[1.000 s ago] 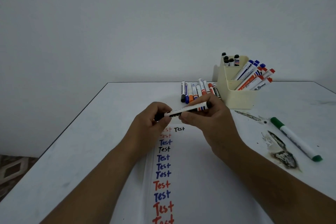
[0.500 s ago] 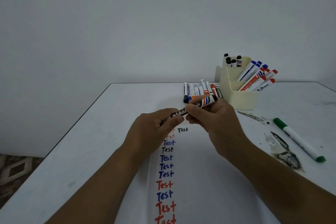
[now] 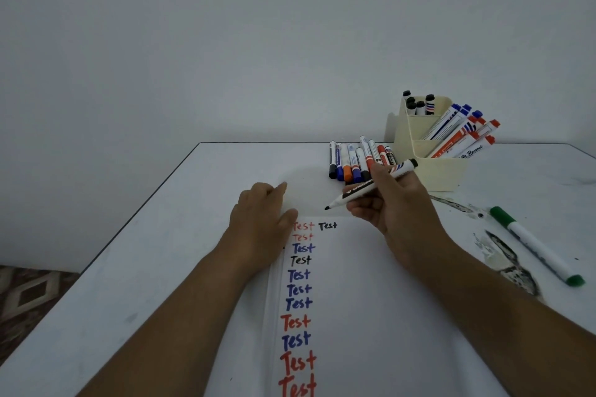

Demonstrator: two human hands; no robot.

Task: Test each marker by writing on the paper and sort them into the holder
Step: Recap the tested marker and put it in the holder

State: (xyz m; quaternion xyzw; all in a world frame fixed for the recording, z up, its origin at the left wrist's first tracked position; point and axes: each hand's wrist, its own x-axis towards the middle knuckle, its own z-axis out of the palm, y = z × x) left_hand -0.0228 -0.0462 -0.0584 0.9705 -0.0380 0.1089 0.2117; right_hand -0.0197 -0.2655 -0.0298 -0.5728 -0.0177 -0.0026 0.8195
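Observation:
My right hand (image 3: 398,208) grips an uncapped black whiteboard marker (image 3: 356,193). Its tip points left, just above the top edge of the paper (image 3: 358,300). The paper bears a column of "Test" words in red, blue and black. My left hand (image 3: 259,219) rests curled on the paper's top-left corner, thumb on the sheet; the marker's cap is out of sight, apparently inside its fingers. A row of several capped markers (image 3: 350,159) lies behind my hands. The cream holder (image 3: 443,171) at the back right holds several sorted markers.
A green marker (image 3: 535,246) lies on the table at the right, beside dark ink smears (image 3: 511,264). The table's left edge (image 3: 138,219) runs diagonally, with patterned floor beyond it. A plain wall stands behind the table.
The cap came off the marker. My left hand dropped left onto the paper's corner, and my right hand swung the marker so its bare tip points at the paper.

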